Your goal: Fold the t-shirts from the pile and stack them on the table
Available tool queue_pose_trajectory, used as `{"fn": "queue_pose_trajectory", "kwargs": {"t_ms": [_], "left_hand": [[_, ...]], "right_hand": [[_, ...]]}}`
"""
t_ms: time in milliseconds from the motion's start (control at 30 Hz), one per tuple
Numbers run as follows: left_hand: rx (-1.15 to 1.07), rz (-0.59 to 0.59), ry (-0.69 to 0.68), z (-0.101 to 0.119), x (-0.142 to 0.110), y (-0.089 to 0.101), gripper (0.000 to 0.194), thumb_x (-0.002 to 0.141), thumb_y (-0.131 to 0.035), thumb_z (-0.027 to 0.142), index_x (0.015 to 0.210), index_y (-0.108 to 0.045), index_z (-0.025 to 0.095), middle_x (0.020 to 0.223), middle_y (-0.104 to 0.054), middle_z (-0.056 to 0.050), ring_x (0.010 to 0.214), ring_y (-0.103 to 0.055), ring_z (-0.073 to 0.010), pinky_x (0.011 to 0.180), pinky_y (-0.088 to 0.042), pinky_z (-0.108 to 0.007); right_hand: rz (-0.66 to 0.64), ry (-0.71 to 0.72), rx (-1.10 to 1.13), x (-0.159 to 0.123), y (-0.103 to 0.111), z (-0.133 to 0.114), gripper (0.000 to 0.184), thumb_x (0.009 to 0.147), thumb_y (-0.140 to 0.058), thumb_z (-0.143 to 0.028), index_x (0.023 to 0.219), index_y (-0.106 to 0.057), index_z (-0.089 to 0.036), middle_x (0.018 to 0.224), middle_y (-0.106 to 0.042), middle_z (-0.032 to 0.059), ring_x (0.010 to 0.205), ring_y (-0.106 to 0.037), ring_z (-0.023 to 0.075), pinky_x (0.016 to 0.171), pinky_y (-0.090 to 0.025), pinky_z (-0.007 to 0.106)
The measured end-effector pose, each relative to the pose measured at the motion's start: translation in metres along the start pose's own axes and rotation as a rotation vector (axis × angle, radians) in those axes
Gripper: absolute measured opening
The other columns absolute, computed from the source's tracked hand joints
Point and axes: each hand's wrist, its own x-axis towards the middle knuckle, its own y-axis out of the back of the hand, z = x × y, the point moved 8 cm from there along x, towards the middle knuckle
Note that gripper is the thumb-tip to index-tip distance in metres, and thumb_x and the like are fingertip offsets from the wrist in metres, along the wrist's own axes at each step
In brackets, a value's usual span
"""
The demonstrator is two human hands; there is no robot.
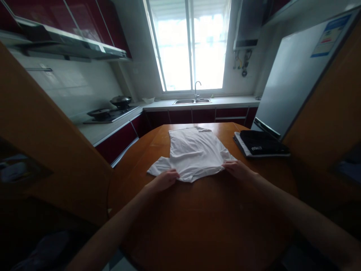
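A white T-shirt [194,150] lies spread on the wooden table [203,218], its neck end towards me and its hem at the far side. One sleeve sticks out to the left, and soft wrinkles cross the cloth. My left hand [167,178] pinches the shirt's near edge beside the left sleeve. At the right shoulder, my right hand [238,169] has its fingers closed on the cloth by the other sleeve. The fingertips of both hands are partly hidden against the fabric.
A stack of folded clothes [262,143], black on top with white below, sits at the table's right. Beyond are a counter with a sink [191,101], a stove with pans [121,101], and a fridge [299,71] on the right.
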Motion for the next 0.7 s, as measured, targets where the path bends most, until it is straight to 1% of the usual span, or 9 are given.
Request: {"fn": "queue_pose_trajectory", "kwargs": {"t_ms": [67, 133, 200, 267, 333, 433, 533, 633, 700], "left_hand": [[-0.110, -0.150, 0.009, 0.005, -0.020, 0.004, 0.023, 0.091, -0.054, 0.028, 0.097, -0.076, 0.022, 0.092, -0.069, -0.004, 0.077, -0.063, -0.0164, 0.073, -0.052, -0.025], [-0.270, -0.374, 0.062, 0.010, -0.041, 0.002, 0.024, 0.091, -0.060, 0.036, 0.103, -0.077, 0.026, 0.091, -0.073, -0.003, 0.078, -0.066, -0.0168, 0.072, -0.052, -0.023], [-0.394, -0.496, 0.130, 0.012, -0.053, 0.004, 0.031, 0.091, -0.064, 0.043, 0.114, -0.076, 0.026, 0.093, -0.076, -0.004, 0.083, -0.069, -0.0186, 0.074, -0.054, -0.024], [-0.417, -0.404, 0.175, 0.007, -0.047, 0.009, 0.036, 0.091, -0.064, 0.046, 0.116, -0.074, 0.024, 0.098, -0.077, -0.006, 0.088, -0.071, -0.0204, 0.077, -0.055, -0.026], [-0.354, -0.168, 0.200, -0.003, -0.034, 0.016, 0.035, 0.093, -0.060, 0.045, 0.112, -0.074, 0.020, 0.103, -0.076, -0.008, 0.090, -0.071, -0.0211, 0.079, -0.055, -0.028], [-0.215, 0.126, 0.201, -0.015, -0.020, 0.016, 0.032, 0.095, -0.055, 0.040, 0.111, -0.072, 0.019, 0.109, -0.073, -0.010, 0.092, -0.070, -0.0214, 0.081, -0.056, -0.032], [-0.120, 0.223, 0.139, -0.017, -0.014, 0.005, 0.029, 0.095, -0.054, 0.034, 0.115, -0.070, 0.020, 0.116, -0.070, -0.010, 0.103, -0.067, -0.0229, 0.094, -0.054, -0.038], [-0.066, 0.252, 0.090, -0.018, -0.013, 0.000, 0.027, 0.095, -0.054, 0.032, 0.114, -0.070, 0.022, 0.119, -0.068, -0.009, 0.111, -0.065, -0.0244, 0.102, -0.050, -0.041], [-0.044, 0.259, 0.074, -0.018, -0.012, 0.000, 0.026, 0.095, -0.054, 0.032, 0.113, -0.070, 0.023, 0.120, -0.068, -0.009, 0.113, -0.064, -0.0250, 0.103, -0.050, -0.042]], "right_hand": [[-0.118, -0.009, 0.090, -0.016, -0.006, -0.016, 0.031, 0.100, -0.048, -0.031, 0.102, -0.076, -0.019, 0.088, -0.072, 0.0040, 0.080, -0.065, 0.0169, 0.077, -0.050, 0.028], [-0.198, -0.018, 0.166, -0.027, -0.012, -0.031, 0.032, 0.099, -0.052, -0.040, 0.098, -0.077, -0.020, 0.083, -0.072, 0.0022, 0.074, -0.064, 0.0159, 0.071, -0.050, 0.026], [-0.157, -0.044, 0.175, -0.032, -0.012, -0.040, 0.030, 0.097, -0.056, -0.043, 0.102, -0.076, -0.022, 0.092, -0.073, 0.0035, 0.081, -0.066, 0.0176, 0.077, -0.051, 0.028], [-0.019, -0.135, 0.067, -0.032, -0.009, -0.038, 0.028, 0.094, -0.061, -0.041, 0.113, -0.073, -0.023, 0.111, -0.071, 0.0082, 0.100, -0.065, 0.0228, 0.089, -0.050, 0.034], [0.081, -0.297, -0.112, -0.037, -0.010, -0.025, 0.037, 0.089, -0.066, -0.036, 0.124, -0.067, -0.022, 0.119, -0.066, 0.0130, 0.108, -0.061, 0.0280, 0.094, -0.048, 0.039], [0.064, -0.502, -0.252, -0.053, -0.020, -0.001, 0.048, 0.085, -0.068, -0.029, 0.131, -0.062, -0.018, 0.116, -0.062, 0.0177, 0.105, -0.060, 0.0319, 0.088, -0.050, 0.041], [0.087, -0.541, -0.205, -0.070, -0.015, 0.023, 0.039, 0.082, -0.063, -0.017, 0.120, -0.067, -0.017, 0.111, -0.065, 0.0158, 0.100, -0.063, 0.0290, 0.086, -0.050, 0.037], [0.160, -0.622, -0.006, -0.091, 0.010, 0.059, 0.026, 0.077, -0.057, -0.008, 0.094, -0.073, -0.019, 0.094, -0.073, 0.0079, 0.087, -0.068, 0.0210, 0.082, -0.051, 0.030], [0.215, -0.728, 0.065, -0.108, 0.032, 0.083, 0.020, 0.076, -0.058, -0.010, 0.087, -0.072, -0.019, 0.083, -0.073, 0.0054, 0.078, -0.069, 0.0196, 0.075, -0.053, 0.028]]}}
